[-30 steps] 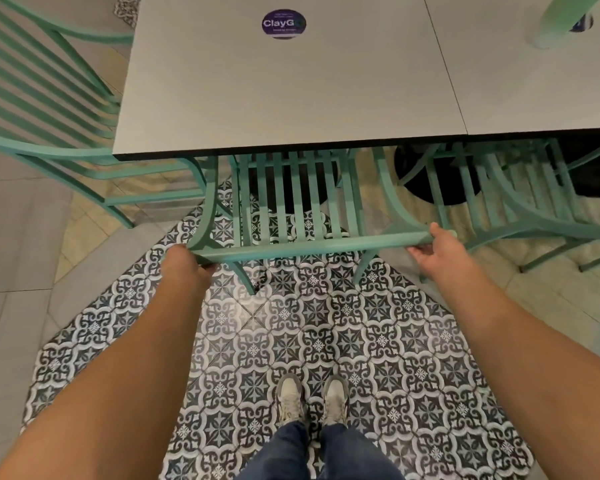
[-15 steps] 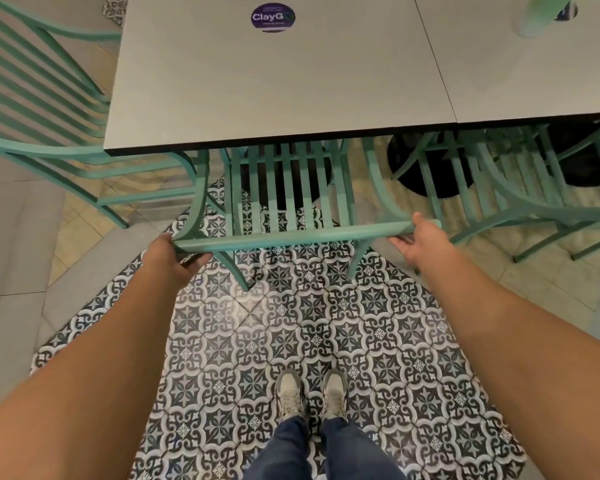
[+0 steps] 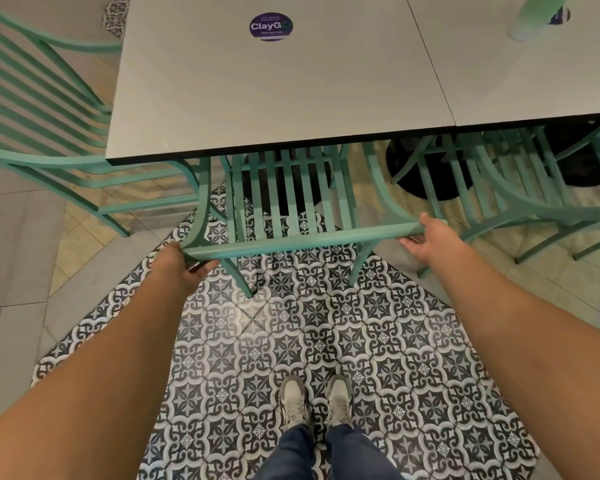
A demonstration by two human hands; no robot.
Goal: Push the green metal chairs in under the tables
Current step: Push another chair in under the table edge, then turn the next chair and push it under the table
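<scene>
**Two hands on the top rail of a green chair at the bench**

The left fingers (image 3: 201,268) are curling under the left end of the top rail (image 3: 291,242), wrapped around it, while the back of the left hand (image 3: 175,266) is facing up. The right fingers (image 3: 413,241) are lying loosely spread and nearly flat just beneath the rail's right end — the right hand (image 3: 430,242) is touching the rail with its thumb side, and whether it is truly gripping cannot be told. Both bare forearms are reaching out from the lower corners.

The green metal chair (image 3: 291,202) is standing with its slatted seat partly under the near edge of the bench (image 3: 274,98); its backrest rail and rear legs are sticking out over the floor. A second green chair (image 3: 520,199) is sitting to the right, tucked partly under the neighbouring bench (image 3: 534,74), which is butting against the first along a thin seam. A third green chair (image 3: 49,133) is standing at the left end of the bench, its slatted back facing the camera side.

The benches are showing pale grey tops with dark edges — a round purple sticker (image 3: 271,26) is lying on the nearer one. Dark round pedestal bases (image 3: 430,174) are resting below. The patterned tile floor (image 3: 326,341) is spreading under the person's grey shoes (image 3: 316,400) and blue trousers, with plain grey tiles (image 3: 11,254) bordering it on the left.
</scene>
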